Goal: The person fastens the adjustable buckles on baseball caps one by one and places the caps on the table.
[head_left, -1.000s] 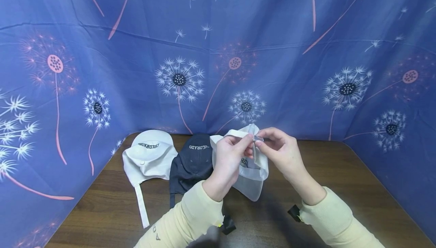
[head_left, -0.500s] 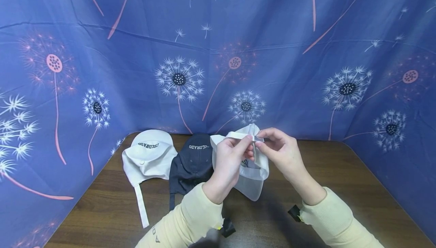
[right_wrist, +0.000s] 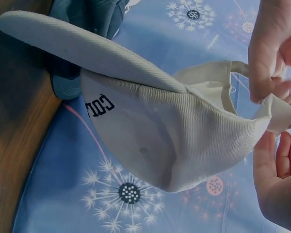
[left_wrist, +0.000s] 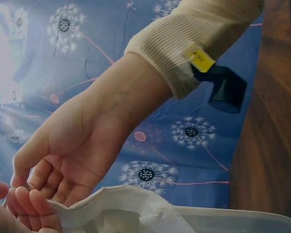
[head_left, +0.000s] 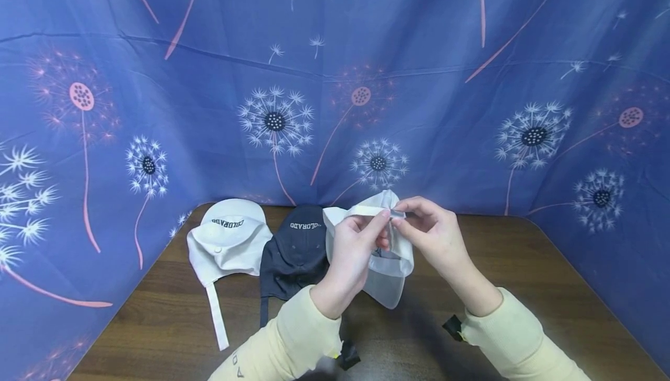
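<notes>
Both hands are at the back strap of a white baseball cap, whose brim points toward me in the head view. The left hand pinches the strap between thumb and fingers. Just to its right, the right hand pinches the strap's end by a small metal buckle. In the right wrist view the cap hangs crown-down with its dark lettering partly visible. The fingertips cover part of the buckle, so how the strap runs through it cannot be made out.
Left of the hands, a black cap and another white cap lie side by side on the wooden table, straps toward me. A blue dandelion-print cloth hangs behind and at the sides. Black pieces sit by the sleeve cuffs.
The left thumb and fingers have shifted slightly at the strap, and a little more of the buckle shows. The right hand stays nearly still; the other caps have not moved.
</notes>
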The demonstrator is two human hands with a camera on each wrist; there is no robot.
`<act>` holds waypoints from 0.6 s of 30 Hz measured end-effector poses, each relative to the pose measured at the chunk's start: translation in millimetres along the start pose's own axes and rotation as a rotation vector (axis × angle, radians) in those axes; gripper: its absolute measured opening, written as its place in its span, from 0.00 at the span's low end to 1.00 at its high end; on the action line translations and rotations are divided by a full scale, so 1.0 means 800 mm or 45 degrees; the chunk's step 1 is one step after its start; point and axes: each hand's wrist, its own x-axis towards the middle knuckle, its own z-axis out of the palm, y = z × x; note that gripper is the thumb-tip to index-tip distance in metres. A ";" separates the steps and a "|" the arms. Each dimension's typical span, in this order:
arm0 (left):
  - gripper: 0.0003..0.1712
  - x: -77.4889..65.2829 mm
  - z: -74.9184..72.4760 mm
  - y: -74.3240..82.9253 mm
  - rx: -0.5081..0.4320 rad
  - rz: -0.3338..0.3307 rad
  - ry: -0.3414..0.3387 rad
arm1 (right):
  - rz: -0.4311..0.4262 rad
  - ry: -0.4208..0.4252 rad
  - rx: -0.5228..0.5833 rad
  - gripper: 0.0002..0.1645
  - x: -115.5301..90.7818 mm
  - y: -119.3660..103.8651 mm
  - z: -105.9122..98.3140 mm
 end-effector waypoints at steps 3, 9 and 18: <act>0.09 -0.007 -0.004 0.000 0.094 -0.005 -0.056 | 0.046 0.020 -0.024 0.10 0.002 0.002 -0.004; 0.07 -0.021 -0.009 0.021 0.475 0.190 -0.214 | 0.085 0.050 0.056 0.10 0.005 0.006 -0.009; 0.06 -0.002 -0.025 0.065 0.958 0.760 -0.322 | 0.075 -0.001 0.127 0.09 0.009 0.007 -0.013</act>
